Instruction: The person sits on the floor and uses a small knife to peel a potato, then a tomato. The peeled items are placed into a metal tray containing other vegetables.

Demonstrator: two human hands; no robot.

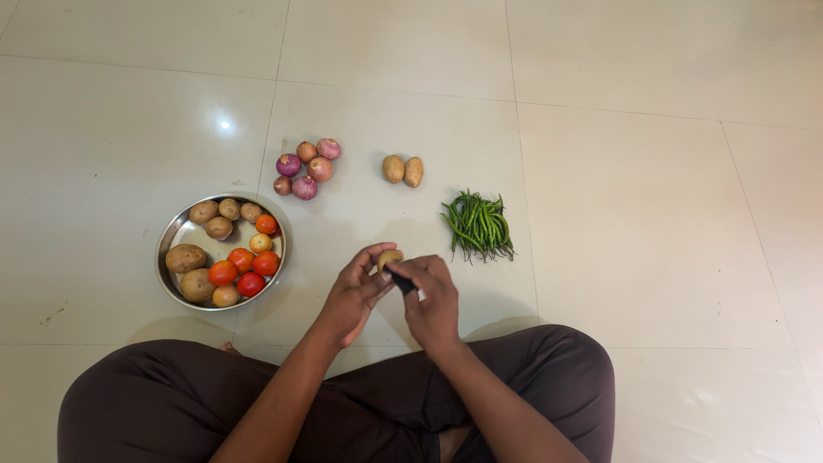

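One head-worn camera looks steeply down, fairly near, over the tiled floor [600, 171].

Open tile floor [651, 171] right of and beyond the chillies [478, 226], steel bowl [168, 244] blocking the left, onions [306, 167] and two potatoes [403, 170] ahead with a gap between, crossed legs [343, 403] closing the near side.

Small tan potato [390, 257] sitting upright between fingertips above floor; black-handled peeler [401, 280] lying tilted, touching its lower side.
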